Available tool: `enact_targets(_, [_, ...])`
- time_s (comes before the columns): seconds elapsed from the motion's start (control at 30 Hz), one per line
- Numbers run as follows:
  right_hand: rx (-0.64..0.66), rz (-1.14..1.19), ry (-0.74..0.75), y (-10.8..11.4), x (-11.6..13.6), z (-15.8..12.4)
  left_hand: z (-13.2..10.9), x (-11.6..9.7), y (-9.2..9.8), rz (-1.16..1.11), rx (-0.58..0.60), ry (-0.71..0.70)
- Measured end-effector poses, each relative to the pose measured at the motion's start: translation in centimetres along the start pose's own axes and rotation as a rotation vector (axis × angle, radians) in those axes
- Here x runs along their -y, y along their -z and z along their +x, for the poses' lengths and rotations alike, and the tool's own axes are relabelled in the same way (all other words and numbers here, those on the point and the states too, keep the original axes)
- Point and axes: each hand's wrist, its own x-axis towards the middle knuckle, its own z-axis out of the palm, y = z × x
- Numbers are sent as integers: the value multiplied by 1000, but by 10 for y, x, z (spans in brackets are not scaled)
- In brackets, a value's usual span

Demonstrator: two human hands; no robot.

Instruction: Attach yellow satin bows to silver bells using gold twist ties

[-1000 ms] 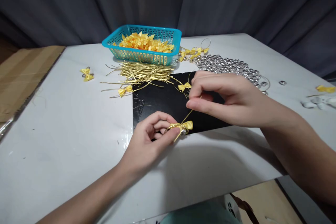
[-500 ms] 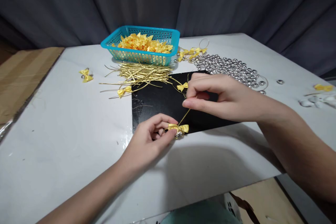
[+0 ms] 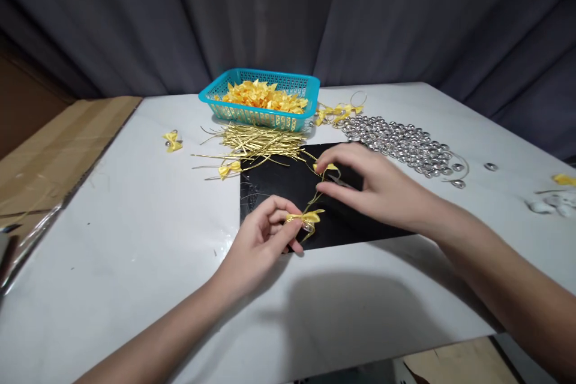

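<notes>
My left hand (image 3: pixel 267 231) pinches a yellow ribbon bow (image 3: pixel 310 216) between thumb and fingers, over the near edge of a black board (image 3: pixel 270 192). A silver bell-like bead (image 3: pixel 308 227) sits against the bow, and gold cord (image 3: pixel 312 198) rises from it. My right hand (image 3: pixel 355 177) hovers over the board with thumb and forefinger apart, close to the cord's upper end. Behind its fingertips lies another yellow bow (image 3: pixel 330 167) with cord. A small grey pointed thing (image 3: pixel 338 181) shows under the right hand; its kind is unclear.
A blue basket (image 3: pixel 261 114) of yellow bows stands at the back. Before it lies a heap of gold cords (image 3: pixel 263 141); silver beads (image 3: pixel 400 144) spread to the right. Finished-looking bows (image 3: pixel 337 113) lie beside the basket, another bow (image 3: pixel 171 141) at left. Cardboard (image 3: pixel 94 132) borders the left.
My right thumb and forefinger have parted and let go of the cord, which now hangs loose and bent. The bow has tilted in my left hand. The whole view has shifted slightly.
</notes>
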Motion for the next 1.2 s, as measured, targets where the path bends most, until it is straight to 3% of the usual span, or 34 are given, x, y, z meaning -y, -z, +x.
enact_targets(0.13, [230,386,13,-14,5,-1,-1,-1,0,-6,-18,-19])
enact_targets(0.23, [484,665,-129,-11,8,-2,0,-3,0,-20,-45,12])
enact_targets(0.3, [575,702,-230,-7,8,-1,0,-3,0,-19,-63,26])
enact_targets(0.4, [537,591,-274,-1,5,0,1,-3,0,-11,-84,43])
enact_targets(0.57, [385,411,-228,13,4,0,2,-1,0,12,-89,86])
enact_targets(0.77, [381,165,2,22,10,-2,1,2,-1,122,-112,24])
enact_targets(1.0, [308,-10,73,15,6,-3,2,6,0,213,-96,-19])
enact_targets(1.1, [251,94,35,4,5,-3,2,8,0,226,-94,-38])
enact_targets(1.2, [300,421,-196,-11,8,-2,0,9,-1,224,-71,-68])
